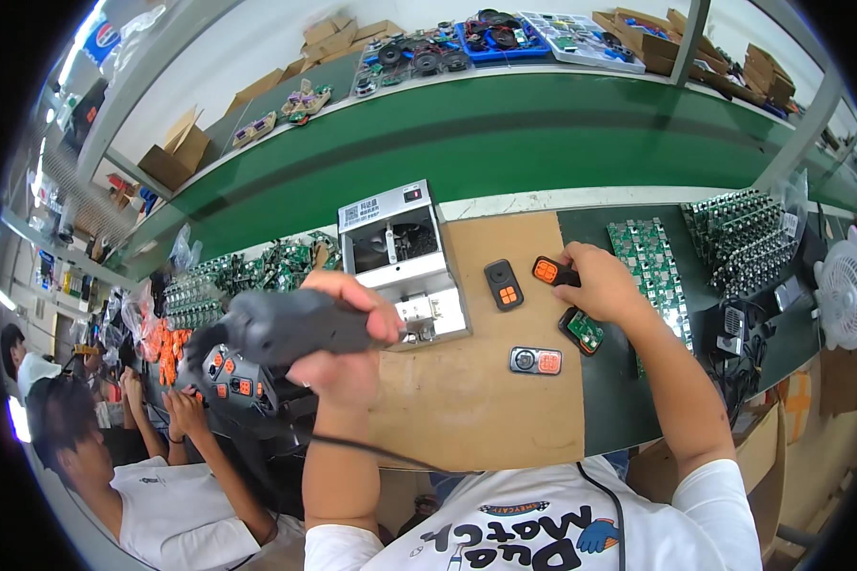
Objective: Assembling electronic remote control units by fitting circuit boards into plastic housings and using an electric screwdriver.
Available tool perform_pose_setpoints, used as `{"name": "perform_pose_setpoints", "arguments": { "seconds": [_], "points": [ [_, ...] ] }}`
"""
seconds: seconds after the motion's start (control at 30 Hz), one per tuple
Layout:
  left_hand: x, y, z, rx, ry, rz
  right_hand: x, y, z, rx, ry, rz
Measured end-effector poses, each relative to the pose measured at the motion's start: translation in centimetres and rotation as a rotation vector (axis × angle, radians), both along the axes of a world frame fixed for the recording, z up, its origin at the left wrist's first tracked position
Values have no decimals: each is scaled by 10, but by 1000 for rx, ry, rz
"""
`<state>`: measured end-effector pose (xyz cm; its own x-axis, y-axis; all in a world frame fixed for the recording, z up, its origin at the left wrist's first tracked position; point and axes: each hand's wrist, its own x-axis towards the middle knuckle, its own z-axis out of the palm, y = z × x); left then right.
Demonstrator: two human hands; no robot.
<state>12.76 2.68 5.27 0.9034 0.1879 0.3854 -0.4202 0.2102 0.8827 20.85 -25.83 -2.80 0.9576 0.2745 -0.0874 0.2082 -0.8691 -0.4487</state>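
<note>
In my left hand (352, 328) is a dark grey electric screwdriver (286, 326), with a black cord trailing below it. Its front end lies by the tray of a silver screw feeder (381, 211). My right hand (600, 285) pinches a black remote control with orange buttons (546, 270), over the right side of the brown board (476, 419). Under that wrist lies an open remote housing with a green circuit board (582, 331). Left of the right hand a black remote (504, 285) lies flat, and a remote with a clear-looking face (536, 361) is nearer me.
Green circuit-board panels (649, 276) lie to the right, beside stacked boards (747, 238), black cables (738, 357) and a white fan (843, 293). At left are heaped boards (257, 276), a container of remotes (238, 381) and a seated person (152, 495). A shelf (505, 81) runs behind.
</note>
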Motion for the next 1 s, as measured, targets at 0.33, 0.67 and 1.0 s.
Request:
{"name": "perform_pose_setpoints", "arguments": {
  "seconds": [0.33, 0.67, 1.0],
  "points": [
    [-8, 0, -22, -13, 164, -102, -41, 24, 1, 1575, 814, -70],
    [-59, -20, 14, -34, -53, -90, -45, 9, 12, 557, 257, 107],
    [-59, -32, 22, -25, -85, -229, -98, -25, -10, 34, -223, -74]
  ]
}}
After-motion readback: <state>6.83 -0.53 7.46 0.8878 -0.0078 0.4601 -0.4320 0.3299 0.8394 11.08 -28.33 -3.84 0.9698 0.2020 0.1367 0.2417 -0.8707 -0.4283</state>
